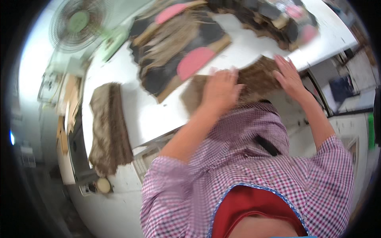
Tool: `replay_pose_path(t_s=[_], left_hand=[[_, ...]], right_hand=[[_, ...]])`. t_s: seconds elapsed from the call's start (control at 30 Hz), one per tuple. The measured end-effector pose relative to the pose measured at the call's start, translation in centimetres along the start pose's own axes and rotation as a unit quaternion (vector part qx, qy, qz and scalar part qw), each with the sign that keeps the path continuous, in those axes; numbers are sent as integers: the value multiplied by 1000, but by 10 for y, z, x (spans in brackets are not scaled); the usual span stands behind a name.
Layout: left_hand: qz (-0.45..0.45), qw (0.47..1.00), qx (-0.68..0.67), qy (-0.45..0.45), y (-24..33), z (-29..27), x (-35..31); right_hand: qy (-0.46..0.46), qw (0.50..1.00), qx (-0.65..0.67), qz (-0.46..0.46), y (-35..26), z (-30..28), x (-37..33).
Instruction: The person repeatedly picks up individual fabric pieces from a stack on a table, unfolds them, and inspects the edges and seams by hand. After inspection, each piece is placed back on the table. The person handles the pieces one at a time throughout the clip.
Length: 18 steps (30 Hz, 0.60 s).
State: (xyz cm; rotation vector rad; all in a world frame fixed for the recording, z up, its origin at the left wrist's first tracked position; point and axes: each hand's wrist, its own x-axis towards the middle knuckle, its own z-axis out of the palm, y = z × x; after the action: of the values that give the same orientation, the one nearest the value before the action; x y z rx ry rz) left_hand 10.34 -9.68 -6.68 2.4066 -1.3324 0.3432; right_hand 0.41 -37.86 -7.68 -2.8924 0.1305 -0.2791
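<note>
A brown fur piece (256, 79) lies across the near edge of the white table (147, 121), right in front of my body. My left hand (222, 87) rests flat on its left part, fingers stretched out and slightly blurred. On the right end of the fur, my right hand (289, 77) presses with its fingers spread. Neither hand is closed round anything. Just beyond my left hand is a stack of dark and tan fur pieces with pink rounded patches (170, 55).
Another brown fur strip (109, 127) hangs over the table's near edge at the left. More dark pieces with pink patches (274, 25) lie at the far right, blurred. A green fan (79, 22) stands beyond the table's left side.
</note>
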Motion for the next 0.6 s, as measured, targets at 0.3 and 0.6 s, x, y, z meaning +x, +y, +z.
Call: replay_pose_path(t_s=[0.3,0.6], left_hand=[[-203,978,-15,54,-34,-87,-19],[-589,740,325,18,-188,-290,-204]], right_hand=[[43,996,74,-7,7,-1,-14],[57,998,-1,-2,5,-14,-16]])
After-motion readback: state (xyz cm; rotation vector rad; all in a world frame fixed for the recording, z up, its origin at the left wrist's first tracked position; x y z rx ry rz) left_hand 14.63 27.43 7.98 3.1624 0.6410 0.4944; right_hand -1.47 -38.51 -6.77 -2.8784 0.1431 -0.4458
